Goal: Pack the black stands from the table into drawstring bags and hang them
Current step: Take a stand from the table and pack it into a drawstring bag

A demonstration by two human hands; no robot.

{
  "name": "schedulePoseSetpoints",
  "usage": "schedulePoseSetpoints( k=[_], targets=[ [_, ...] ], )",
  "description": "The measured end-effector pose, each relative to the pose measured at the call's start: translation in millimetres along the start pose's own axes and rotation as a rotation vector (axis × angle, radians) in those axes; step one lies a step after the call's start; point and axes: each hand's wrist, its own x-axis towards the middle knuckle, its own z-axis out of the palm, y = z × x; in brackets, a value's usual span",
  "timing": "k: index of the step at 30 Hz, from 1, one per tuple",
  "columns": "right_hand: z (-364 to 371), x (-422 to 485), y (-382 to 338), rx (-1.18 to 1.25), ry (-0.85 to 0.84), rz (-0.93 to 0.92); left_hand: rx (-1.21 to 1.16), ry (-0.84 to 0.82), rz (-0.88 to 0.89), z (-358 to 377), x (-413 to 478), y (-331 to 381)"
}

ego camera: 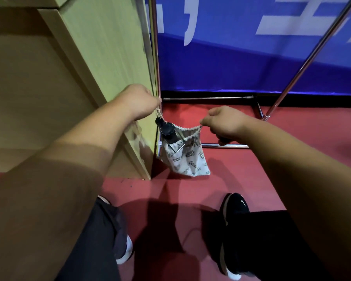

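One white cloth drawstring bag printed with dark leaf sprigs (187,159) hangs in the air between the person's two hands, above the floor and touching nothing below it. One black stand (167,130) sits in it. Its dark upper end pokes out of the gathered mouth at the bag's left corner, and the rest is hidden by the cloth.

The left hand (137,101) is clenched round the pale drawstring cord (159,112), which runs taut from the fist down to the bag. The right hand (224,121) pinches the right end of the bag's mouth with curled fingers, so the rim stretches between the hands.

Just behind the left hand stands one upright chrome pole (154,57) of a metal rack, beside a light wooden cabinet (109,47). A second, slanted chrome pole (304,65) crosses a blue banner with white lettering (231,63). Below lie the red floor (292,138) and two black shoes with white soles (236,207).
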Motion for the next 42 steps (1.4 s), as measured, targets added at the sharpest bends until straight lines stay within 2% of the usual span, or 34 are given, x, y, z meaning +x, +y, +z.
schedulePoseSetpoints(
  k=[4, 7, 10, 14, 21, 23, 28, 32, 36, 38, 42],
  targets=[
    [1, 1, -3, -0.049, 0.039, 0.04, -0.306, -0.017, -0.023, 2, 0, -2],
    [-2, 1, -10, -0.13, 0.131, 0.092, -0.66, -0.052, -0.052, 7, -1, 4],
    [-6, 6, -7, -0.105, 0.187, 0.215, -0.809, -0.104, -0.076, 7, 2, 10],
    [-1, 12, 5, 0.129, 0.152, 0.337, -0.85, -0.102, -0.045, 7, 3, 14],
    [4, 18, 4, 0.209, 0.211, 0.25, -0.811, -0.082, -0.04, 8, 4, 13],
    [6, 15, 2, 0.303, 0.214, 0.205, -0.816, -0.088, -0.04, 8, 4, 13],
    [9, 2, -13, 0.66, -0.002, 0.15, -0.949, -0.14, -0.063, 6, 0, 17],
    [-2, -1, -25, 0.874, -0.053, -0.015, -1.028, -0.213, -0.027, 9, -4, 17],
    [-6, -1, -25, 0.706, 0.036, -0.208, -1.078, -0.173, 0.046, 13, -4, 16],
    [-5, 0, -22, 0.705, 0.07, -0.273, -1.02, -0.138, 0.065, 13, -1, 16],
    [-5, -2, -22, 0.9, 0.029, -0.318, -0.794, -0.034, 0.097, 17, 4, 17]
  ],
)
